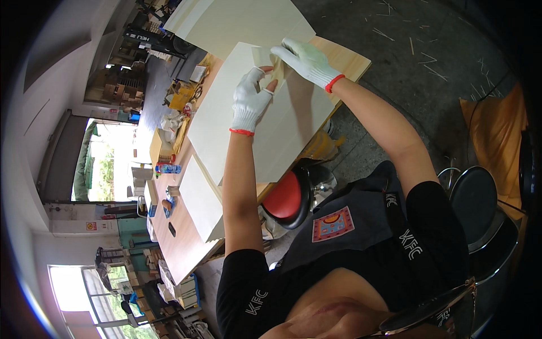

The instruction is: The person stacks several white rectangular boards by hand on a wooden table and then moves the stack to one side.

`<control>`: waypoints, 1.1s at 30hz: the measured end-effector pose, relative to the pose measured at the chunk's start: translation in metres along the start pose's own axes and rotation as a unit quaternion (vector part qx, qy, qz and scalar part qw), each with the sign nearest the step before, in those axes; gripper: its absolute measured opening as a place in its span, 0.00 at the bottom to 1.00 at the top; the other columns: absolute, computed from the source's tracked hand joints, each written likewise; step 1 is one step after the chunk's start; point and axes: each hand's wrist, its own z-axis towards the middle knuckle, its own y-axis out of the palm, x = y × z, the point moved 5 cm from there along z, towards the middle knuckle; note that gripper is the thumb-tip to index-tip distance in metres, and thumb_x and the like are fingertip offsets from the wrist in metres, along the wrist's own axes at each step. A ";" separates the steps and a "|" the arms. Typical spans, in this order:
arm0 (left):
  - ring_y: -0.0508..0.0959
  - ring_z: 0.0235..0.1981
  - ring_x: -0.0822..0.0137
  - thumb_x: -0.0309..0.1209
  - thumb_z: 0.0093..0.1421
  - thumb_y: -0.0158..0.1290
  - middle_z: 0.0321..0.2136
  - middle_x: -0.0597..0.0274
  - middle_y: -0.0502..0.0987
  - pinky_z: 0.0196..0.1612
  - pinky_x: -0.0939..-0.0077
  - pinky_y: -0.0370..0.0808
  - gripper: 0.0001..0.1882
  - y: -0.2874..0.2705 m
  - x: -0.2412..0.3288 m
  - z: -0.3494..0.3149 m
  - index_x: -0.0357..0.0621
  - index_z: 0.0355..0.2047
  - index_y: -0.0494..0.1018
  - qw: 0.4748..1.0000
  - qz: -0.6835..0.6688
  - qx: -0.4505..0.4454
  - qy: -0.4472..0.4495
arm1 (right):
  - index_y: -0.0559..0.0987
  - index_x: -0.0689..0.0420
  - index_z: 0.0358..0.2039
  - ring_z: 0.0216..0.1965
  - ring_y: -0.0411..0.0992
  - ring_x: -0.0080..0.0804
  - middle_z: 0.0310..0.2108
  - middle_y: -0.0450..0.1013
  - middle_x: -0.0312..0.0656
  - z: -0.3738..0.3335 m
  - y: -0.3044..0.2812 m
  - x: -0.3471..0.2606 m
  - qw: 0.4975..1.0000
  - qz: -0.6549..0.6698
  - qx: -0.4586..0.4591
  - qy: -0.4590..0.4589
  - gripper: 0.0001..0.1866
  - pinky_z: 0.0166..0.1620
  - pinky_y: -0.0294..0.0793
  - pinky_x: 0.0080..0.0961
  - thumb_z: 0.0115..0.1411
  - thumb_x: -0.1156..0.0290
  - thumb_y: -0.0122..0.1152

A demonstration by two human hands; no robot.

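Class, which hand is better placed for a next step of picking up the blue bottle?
Probably the left hand: it is nearer the blue bottle. The right hand would likely have to reach across it.

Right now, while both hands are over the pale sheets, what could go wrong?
The yellowish strip between the left hand and right hand might crease or tear if pulled unevenly. The left thumb and a finger have bare tips, so an edge of the pale sheets could scratch them. These sheets lie close to the edge of the wooden surface, so a push might slide one off.
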 end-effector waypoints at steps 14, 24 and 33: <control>0.79 0.46 0.62 0.31 0.58 0.63 0.43 0.54 0.80 0.48 0.68 0.75 0.18 0.001 0.000 -0.002 0.45 0.49 0.77 1.000 -0.007 -0.001 0.011 | 0.76 0.54 0.33 0.29 0.72 0.41 0.26 0.73 0.43 -0.003 0.000 -0.004 1.000 -0.012 0.006 0.007 0.25 0.35 0.68 0.37 0.65 0.42 0.50; 0.81 0.39 0.57 0.29 0.60 0.57 0.40 0.53 0.80 0.44 0.66 0.76 0.19 -0.003 0.002 -0.002 0.52 0.53 0.77 0.998 -0.014 0.038 0.044 | 0.75 0.54 0.32 0.30 0.72 0.37 0.25 0.72 0.42 -0.002 -0.007 -0.005 1.000 0.015 -0.012 0.013 0.26 0.35 0.68 0.34 0.63 0.40 0.53; 0.80 0.36 0.58 0.27 0.65 0.49 0.38 0.53 0.80 0.41 0.68 0.76 0.14 -0.007 0.007 -0.003 0.49 0.50 0.78 0.997 -0.027 0.041 0.057 | 0.79 0.52 0.38 0.35 0.76 0.42 0.28 0.76 0.48 0.006 -0.021 -0.018 0.906 -0.345 -0.104 -0.222 0.20 0.35 0.75 0.39 0.63 0.47 0.56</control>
